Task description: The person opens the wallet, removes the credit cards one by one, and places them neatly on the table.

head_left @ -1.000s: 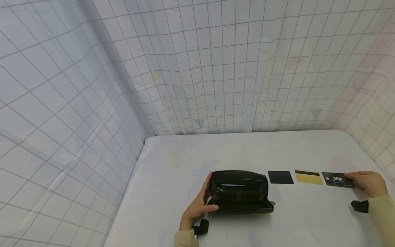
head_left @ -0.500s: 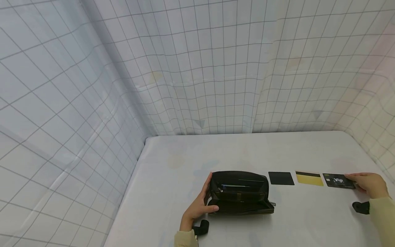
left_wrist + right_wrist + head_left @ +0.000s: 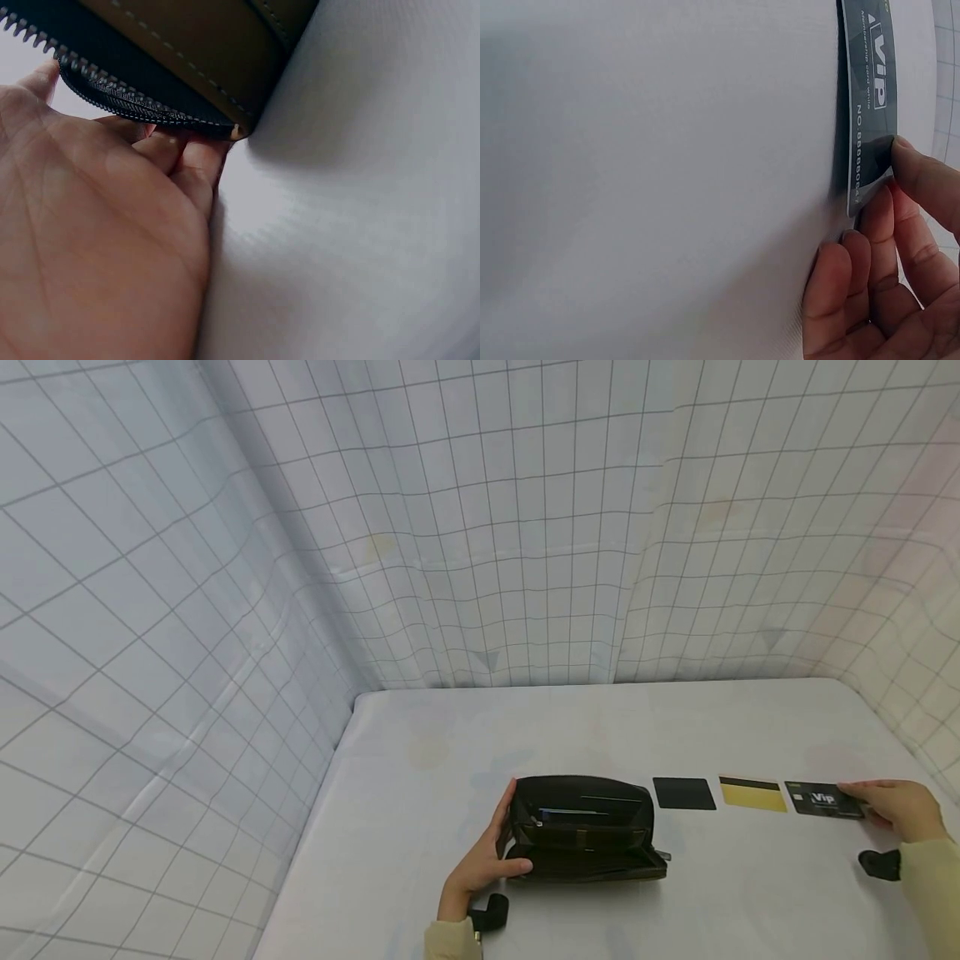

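A black zip-around wallet [image 3: 585, 839] stands unzipped on the white table, its mouth facing me and thin card edges showing in its inner slots. My left hand [image 3: 480, 864] holds its left end, thumb on the lower flap, fingers along the side. In the left wrist view, fingers reach behind the zipper edge of the wallet [image 3: 172, 45]. At the far right, my right hand [image 3: 900, 806] pinches the right end of a black VIP card [image 3: 817, 797]. The right wrist view shows the thumb on top of the VIP card [image 3: 871, 97] and fingers beneath; its near edge looks slightly raised.
Between the wallet and the VIP card lie a plain black card [image 3: 684, 793] and a gold card [image 3: 752, 797] with a dark stripe, all roughly in a row. White gridded curtains [image 3: 525, 527] hang behind and on both sides of the table [image 3: 405, 827].
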`<state>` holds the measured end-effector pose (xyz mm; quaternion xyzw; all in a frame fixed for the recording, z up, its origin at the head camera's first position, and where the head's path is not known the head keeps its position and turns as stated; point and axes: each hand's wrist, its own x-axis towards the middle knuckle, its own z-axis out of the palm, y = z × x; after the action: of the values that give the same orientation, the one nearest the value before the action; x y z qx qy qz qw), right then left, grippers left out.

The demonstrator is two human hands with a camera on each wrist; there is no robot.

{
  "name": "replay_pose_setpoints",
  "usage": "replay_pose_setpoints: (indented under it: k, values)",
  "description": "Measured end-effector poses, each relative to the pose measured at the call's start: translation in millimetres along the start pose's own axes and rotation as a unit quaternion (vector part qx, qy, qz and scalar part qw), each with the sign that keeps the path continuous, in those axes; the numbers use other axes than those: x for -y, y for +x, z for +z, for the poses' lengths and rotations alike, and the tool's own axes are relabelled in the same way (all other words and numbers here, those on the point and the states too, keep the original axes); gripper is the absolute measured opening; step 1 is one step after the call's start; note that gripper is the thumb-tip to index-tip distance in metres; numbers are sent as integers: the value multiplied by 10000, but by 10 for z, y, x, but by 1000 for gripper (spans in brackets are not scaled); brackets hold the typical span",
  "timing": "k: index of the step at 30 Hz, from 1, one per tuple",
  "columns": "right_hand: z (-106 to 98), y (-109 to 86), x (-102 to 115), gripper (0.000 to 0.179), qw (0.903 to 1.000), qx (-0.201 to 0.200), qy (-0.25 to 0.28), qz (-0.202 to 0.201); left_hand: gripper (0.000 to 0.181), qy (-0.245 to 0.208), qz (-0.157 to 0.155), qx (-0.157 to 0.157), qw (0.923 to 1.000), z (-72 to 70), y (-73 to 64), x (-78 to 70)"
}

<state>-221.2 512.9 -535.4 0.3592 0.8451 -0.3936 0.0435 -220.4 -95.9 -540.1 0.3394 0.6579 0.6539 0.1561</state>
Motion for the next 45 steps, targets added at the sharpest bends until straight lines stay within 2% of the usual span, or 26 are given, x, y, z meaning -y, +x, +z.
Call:
replay_pose_setpoints:
  k: [2,5,11,17,21,29,35,40,43,45]
  values:
    - [-3,-17,10,67,10000,4,56,8,101,12,14,0,10000,-4,1,39]
    - [-14,-60,42,64,9999,21,114,-7,103,33,-8,1,10000,-26,4,174]
    - [-44,-125,68,59,9996,106,244,-115,101,-32,-23,31,10000,-3,9,-8]
    - [-55,-165,81,55,9996,85,225,-167,101,-20,-169,36,9998,27,16,-193]
    - [-41,-202,87,59,9995,24,92,-293,101,49,-206,44,9998,27,21,-199]
    - [11,-287,89,62,9966,-148,-489,-639,101,78,-53,28,10000,29,12,-169]
    - [43,-374,163,57,9854,-546,-1283,-976,102,77,-79,14,9999,25,13,-143]
    - [110,-481,315,57,9760,-861,-1455,-1375,104,40,-214,2,9998,-13,9,40]
    - [176,-579,454,59,9663,-905,-1389,-1969,104,67,-234,0,9997,-31,8,145]
    - [235,-658,564,57,9556,-903,-1299,-2486,104,67,-224,-9,9997,-38,9,180]
